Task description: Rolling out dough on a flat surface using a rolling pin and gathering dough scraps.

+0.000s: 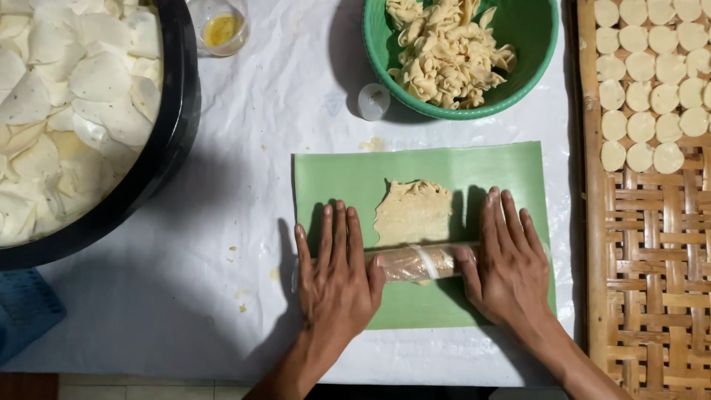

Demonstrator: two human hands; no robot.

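The 2 hands lie flat and open on the plastic-wrapped roller (418,262): left hand (335,275) on its left end, right hand (507,265) on its right. The roller touches the flattened dough (412,212) on the green sheet (355,174).

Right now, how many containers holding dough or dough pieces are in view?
3: a black tub of thin white slices at the upper left, a green bowl of crumpled dough at the top centre, and a woven tray of small discs on the right, partly cropped.
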